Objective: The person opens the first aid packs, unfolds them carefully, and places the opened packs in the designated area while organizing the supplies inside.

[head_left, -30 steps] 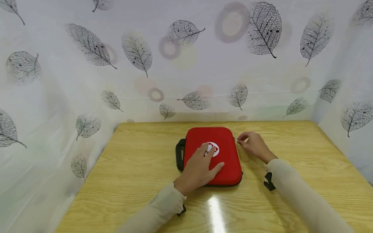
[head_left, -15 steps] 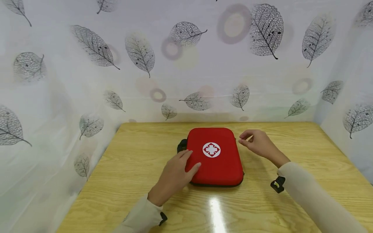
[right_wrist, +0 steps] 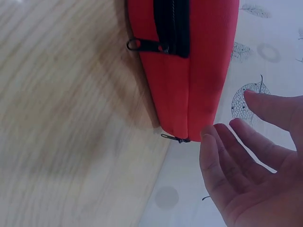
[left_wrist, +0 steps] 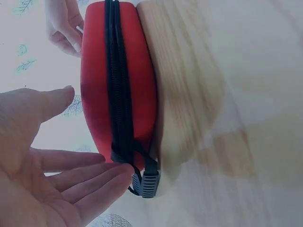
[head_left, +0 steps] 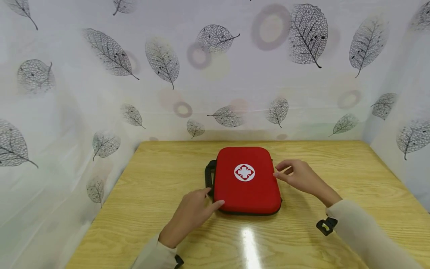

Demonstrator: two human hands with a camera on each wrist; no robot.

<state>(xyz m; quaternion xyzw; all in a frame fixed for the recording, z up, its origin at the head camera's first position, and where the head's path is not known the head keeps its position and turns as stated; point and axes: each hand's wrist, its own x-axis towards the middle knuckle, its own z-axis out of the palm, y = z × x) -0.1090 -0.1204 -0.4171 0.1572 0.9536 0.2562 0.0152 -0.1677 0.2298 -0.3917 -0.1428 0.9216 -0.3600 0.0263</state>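
A red first aid case [head_left: 248, 196] with a white cross emblem lies flat on the wooden table, its black carry handle [head_left: 208, 177] on the left side. My left hand [head_left: 189, 213] is at the near left corner, thumb and fingers spread; in the left wrist view the fingertips are by the handle end, and contact is hard to tell. Near the right side is my right hand [head_left: 299, 175], fingers bent a little and nothing held. The right wrist view shows the black zipper [right_wrist: 171, 28] with one zipper pull [right_wrist: 147, 46] hanging and another pull [right_wrist: 175, 138] at the far corner.
The light wooden table [head_left: 161, 164] extends around the case. A leaf-printed sheet [head_left: 235, 67] hangs behind the table and along both sides. Light glares off the table [head_left: 249, 246] in front of the case.
My left hand has slid off the top of the case to the left and nearer. My right hand has left the zipper end and come slightly nearer along the right side.
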